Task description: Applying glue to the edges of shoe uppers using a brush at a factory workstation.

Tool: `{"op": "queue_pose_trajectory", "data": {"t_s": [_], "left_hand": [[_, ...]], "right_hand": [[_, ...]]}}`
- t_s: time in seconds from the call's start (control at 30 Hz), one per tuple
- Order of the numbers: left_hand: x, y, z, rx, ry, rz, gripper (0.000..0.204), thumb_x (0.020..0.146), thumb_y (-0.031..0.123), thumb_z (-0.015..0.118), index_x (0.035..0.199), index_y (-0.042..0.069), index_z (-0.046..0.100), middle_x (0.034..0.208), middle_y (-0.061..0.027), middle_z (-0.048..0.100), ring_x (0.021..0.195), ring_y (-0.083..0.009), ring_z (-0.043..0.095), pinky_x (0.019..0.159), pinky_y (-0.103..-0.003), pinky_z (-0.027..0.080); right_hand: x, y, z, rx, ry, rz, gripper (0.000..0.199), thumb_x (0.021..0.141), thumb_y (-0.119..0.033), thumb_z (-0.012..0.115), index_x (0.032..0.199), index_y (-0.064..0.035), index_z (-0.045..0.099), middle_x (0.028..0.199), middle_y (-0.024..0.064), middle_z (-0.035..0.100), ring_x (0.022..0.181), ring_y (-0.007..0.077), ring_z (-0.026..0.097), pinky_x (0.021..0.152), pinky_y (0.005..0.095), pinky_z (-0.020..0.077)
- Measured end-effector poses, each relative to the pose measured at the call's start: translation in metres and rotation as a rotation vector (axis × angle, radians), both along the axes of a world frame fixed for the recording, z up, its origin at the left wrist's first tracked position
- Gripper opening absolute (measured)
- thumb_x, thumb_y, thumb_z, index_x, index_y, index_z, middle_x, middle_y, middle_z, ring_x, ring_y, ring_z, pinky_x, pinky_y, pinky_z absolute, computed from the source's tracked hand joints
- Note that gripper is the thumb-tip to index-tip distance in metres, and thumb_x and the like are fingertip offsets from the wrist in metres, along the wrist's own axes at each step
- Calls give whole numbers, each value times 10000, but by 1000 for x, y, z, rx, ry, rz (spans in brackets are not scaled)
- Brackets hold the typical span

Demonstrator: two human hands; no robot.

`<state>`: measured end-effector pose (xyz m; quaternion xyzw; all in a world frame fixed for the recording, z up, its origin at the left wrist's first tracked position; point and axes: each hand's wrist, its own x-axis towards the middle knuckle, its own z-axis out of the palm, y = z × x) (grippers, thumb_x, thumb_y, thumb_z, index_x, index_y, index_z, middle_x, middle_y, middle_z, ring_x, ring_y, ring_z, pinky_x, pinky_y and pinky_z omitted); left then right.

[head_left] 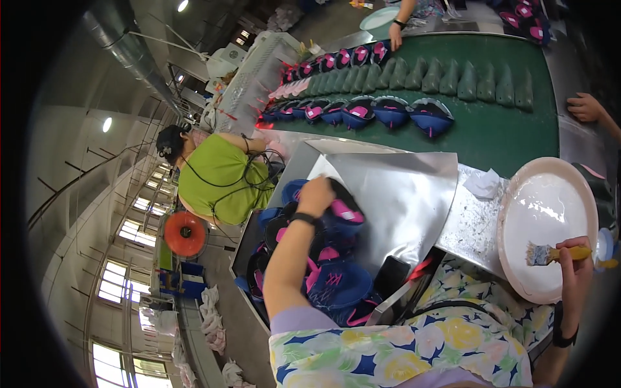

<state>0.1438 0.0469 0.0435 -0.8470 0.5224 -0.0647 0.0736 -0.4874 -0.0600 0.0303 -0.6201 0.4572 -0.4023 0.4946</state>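
My left hand (315, 196) is closed on the edge of a navy shoe upper (346, 202) with a black and pink inside, lifted over a pile of similar uppers (339, 284) in a metal bin. Its fingertips are partly hidden. My right hand (574, 262) grips a paintbrush (542, 254) with a yellow handle. The brush's bristles are over a large pale basin (590, 207) holding white liquid, and look coated with it.
Ahead, a green conveyor belt (491, 132) carries rows of shoe uppers (391, 113) and dark green shoe lasts (430, 76). A dark phone (392, 277) lies by the bin. Crumpled paper (482, 184) is beside the basin. A person in green (223, 178) works at left; other people's hands (585, 107) are across the belt.
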Motion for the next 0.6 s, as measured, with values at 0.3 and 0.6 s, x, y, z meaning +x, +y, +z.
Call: {"op": "queue_pose_trajectory", "data": {"t_s": [0.3,0.6], "left_hand": [[-186,-162,-76,282,991,-77,578,914,196,594,1419,-12,404,1032,-263,702,863,-284,729,749,-359,588],[-138,-84,-60,39,527,-782,659,660,-158,418,1250,48,625,1254,-208,633,1248,-407,543,1090,-424,406]], "right_hand": [[11,20,-7,3,-88,-52,94,1012,-99,561,1075,-32,545,982,60,629,849,106,595,748,227,478],[-26,-6,-17,-25,47,-172,153,940,-33,652,1057,-33,554,977,27,621,849,65,585,768,206,482]]}}
